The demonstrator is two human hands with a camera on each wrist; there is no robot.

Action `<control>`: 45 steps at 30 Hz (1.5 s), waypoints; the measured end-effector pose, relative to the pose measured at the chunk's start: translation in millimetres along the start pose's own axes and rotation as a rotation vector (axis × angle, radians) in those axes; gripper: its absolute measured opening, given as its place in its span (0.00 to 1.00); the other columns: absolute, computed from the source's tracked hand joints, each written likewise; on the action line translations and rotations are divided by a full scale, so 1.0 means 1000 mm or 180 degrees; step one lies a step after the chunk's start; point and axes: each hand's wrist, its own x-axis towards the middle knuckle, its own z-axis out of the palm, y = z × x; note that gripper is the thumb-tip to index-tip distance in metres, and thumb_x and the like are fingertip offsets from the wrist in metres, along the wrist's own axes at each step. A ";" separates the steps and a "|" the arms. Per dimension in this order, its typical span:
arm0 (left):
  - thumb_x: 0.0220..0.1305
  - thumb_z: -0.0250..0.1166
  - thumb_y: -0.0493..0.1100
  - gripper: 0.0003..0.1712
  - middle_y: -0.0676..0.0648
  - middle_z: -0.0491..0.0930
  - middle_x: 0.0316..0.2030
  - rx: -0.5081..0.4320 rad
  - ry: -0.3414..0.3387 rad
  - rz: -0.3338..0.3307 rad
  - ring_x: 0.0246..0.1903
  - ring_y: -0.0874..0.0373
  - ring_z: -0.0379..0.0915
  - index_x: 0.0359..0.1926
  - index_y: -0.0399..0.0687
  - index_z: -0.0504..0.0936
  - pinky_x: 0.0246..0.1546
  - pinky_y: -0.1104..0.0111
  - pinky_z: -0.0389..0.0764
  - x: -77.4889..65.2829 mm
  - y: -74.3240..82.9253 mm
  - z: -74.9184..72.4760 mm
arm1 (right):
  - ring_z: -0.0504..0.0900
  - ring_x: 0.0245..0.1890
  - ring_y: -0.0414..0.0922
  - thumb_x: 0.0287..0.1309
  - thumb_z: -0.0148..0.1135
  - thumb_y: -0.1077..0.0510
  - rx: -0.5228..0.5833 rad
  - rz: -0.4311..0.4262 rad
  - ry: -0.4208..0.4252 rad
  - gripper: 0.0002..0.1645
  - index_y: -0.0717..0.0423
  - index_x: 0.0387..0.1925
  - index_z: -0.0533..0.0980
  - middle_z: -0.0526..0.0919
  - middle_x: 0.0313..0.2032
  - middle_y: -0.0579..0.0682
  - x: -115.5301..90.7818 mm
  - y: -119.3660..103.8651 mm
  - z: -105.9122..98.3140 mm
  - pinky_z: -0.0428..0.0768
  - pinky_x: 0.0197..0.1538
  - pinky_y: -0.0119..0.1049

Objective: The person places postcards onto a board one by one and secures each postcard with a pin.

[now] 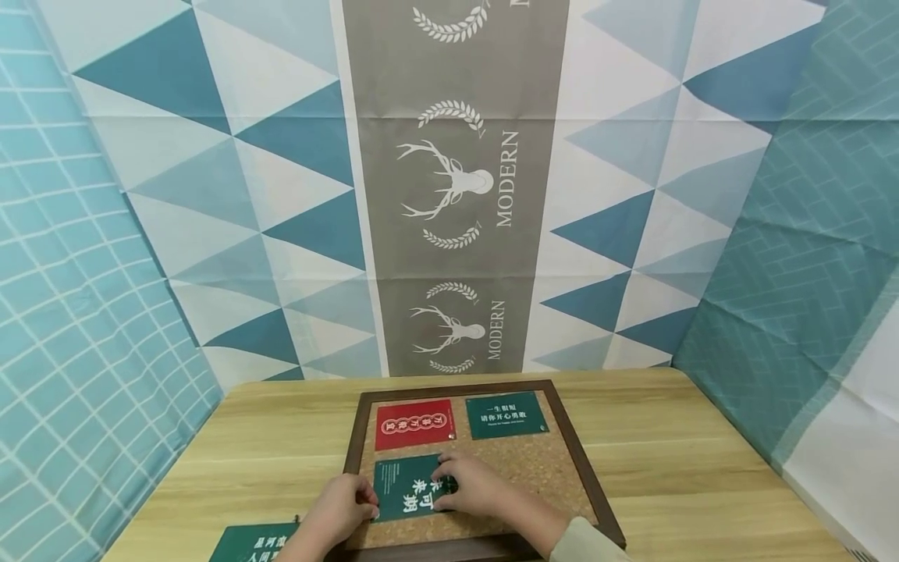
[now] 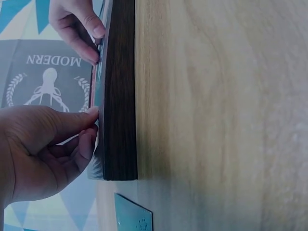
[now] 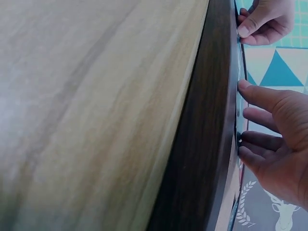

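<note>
In the head view my left hand (image 1: 339,507) is at the lower left corner of a green card (image 1: 400,484) with white lettering. Thumb and forefinger pinch its edge. My right hand (image 1: 474,484) lies over the card's right part, thumb and fingers spread and touching it; part of the card is hidden beneath. This card lies flat on a cork board (image 1: 534,484) with a dark brown frame (image 1: 579,476). In the left wrist view the left hand (image 2: 43,149) shows just beyond the frame; the right wrist view shows the right hand (image 3: 279,139) with fairly straight fingers.
Above on the board are a red card (image 1: 414,424) and another green card (image 1: 506,415). A further green card (image 1: 256,542) lies on the wooden table (image 1: 274,437) at the lower left. Patterned cloth (image 1: 456,195) hangs behind the table.
</note>
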 end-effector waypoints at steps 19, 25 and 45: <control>0.55 0.66 0.36 0.06 0.53 0.76 0.20 -0.0163 0.0011 0.0237 0.22 0.61 0.66 0.23 0.44 0.81 0.23 0.70 0.69 -0.006 -0.007 -0.001 | 0.77 0.44 0.42 0.57 0.63 0.50 0.0469 -0.0100 0.0501 0.18 0.51 0.48 0.79 0.77 0.53 0.49 -0.007 0.014 -0.008 0.78 0.46 0.35; 0.55 0.68 0.41 0.04 0.52 0.75 0.22 -0.0297 0.0096 0.0116 0.23 0.60 0.66 0.27 0.45 0.81 0.22 0.69 0.69 -0.008 -0.009 -0.002 | 0.77 0.48 0.44 0.57 0.63 0.50 0.0483 -0.0120 0.0654 0.17 0.52 0.46 0.80 0.78 0.46 0.45 -0.010 0.025 -0.014 0.79 0.48 0.35; 0.56 0.66 0.40 0.04 0.52 0.77 0.23 -0.0342 0.0361 -0.0236 0.25 0.60 0.68 0.29 0.43 0.82 0.23 0.70 0.71 -0.015 -0.029 -0.022 | 0.77 0.42 0.47 0.59 0.61 0.52 0.0468 0.0122 0.1058 0.13 0.56 0.42 0.81 0.79 0.39 0.47 -0.031 0.062 -0.038 0.79 0.40 0.37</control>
